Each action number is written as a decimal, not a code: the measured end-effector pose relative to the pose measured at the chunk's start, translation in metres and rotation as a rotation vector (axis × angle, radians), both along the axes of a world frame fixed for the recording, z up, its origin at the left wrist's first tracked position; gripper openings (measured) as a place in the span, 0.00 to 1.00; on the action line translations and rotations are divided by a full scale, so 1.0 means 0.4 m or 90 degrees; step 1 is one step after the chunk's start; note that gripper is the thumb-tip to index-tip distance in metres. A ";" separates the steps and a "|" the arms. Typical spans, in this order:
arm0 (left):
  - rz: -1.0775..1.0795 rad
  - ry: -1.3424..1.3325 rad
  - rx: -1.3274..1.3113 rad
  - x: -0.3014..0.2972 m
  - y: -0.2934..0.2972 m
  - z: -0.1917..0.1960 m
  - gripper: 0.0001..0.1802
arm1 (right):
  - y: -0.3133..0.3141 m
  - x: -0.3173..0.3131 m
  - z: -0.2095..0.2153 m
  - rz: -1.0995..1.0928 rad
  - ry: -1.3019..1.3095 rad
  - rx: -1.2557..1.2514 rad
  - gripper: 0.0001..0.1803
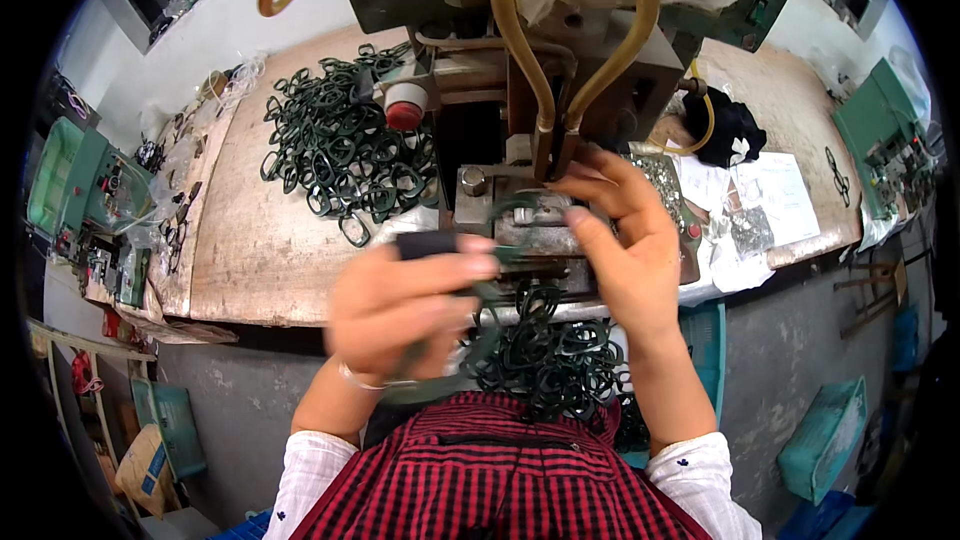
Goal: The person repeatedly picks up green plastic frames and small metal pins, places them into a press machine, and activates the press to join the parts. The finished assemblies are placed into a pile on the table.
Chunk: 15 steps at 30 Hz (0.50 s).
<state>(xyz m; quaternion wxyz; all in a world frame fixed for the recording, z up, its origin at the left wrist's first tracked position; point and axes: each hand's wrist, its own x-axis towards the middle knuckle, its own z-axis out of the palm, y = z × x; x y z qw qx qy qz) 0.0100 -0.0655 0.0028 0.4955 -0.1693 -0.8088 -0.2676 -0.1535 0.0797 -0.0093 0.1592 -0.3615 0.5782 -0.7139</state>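
Note:
My left hand (400,305), smeared by motion, is closed in front of the machine, with a dark band (427,244) around one finger. A dark green eyeglass frame (484,335) hangs blurred from its fingers. My right hand (635,240) reaches to the metal fixture (545,236), its thumb and fingertips apart beside two upright copper-coloured prongs (555,155). Another dark green frame (508,208), partly blurred, appears to lie at the fixture. Nothing shows between the right fingertips, though some are hidden behind the prongs.
Dark green frames pile up (350,130) on the wooden table (250,270) at left; more (550,355) lie near my lap. A red button (405,108) stands beside the fixture. Yellowish hoses (648,0) loop overhead. Papers (775,195) and black cloth (725,130) lie right.

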 end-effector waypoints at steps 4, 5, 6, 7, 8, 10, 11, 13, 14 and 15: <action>0.022 0.030 -0.227 -0.079 0.035 -0.041 0.10 | 0.071 -0.155 -0.130 -0.286 0.441 0.366 0.14; 0.020 0.020 -0.258 -0.092 0.037 -0.041 0.11 | 0.090 -0.175 -0.168 -0.353 0.514 0.465 0.14; 0.017 0.006 -0.289 -0.098 0.036 -0.043 0.12 | 0.100 -0.180 -0.188 -0.390 0.516 0.482 0.13; 0.036 0.020 -0.297 -0.105 0.032 -0.055 0.10 | 0.109 -0.193 -0.217 -0.385 0.522 0.457 0.12; 0.035 0.012 -0.296 -0.104 0.030 -0.058 0.09 | 0.112 -0.203 -0.231 -0.383 0.529 0.428 0.11; 0.036 -0.002 -0.296 -0.098 0.027 -0.060 0.07 | 0.120 -0.205 -0.245 -0.379 0.510 0.416 0.10; 0.035 0.002 -0.294 -0.100 0.026 -0.059 0.06 | 0.116 -0.207 -0.246 -0.376 0.505 0.406 0.09; 0.040 0.007 -0.286 -0.104 0.033 -0.046 0.06 | 0.117 -0.207 -0.250 -0.391 0.518 0.378 0.07; 0.049 0.004 -0.280 -0.099 0.038 -0.044 0.07 | 0.112 -0.203 -0.256 -0.389 0.523 0.364 0.07; 0.048 0.018 -0.266 -0.100 0.036 -0.053 0.07 | 0.107 -0.199 -0.245 -0.391 0.543 0.353 0.06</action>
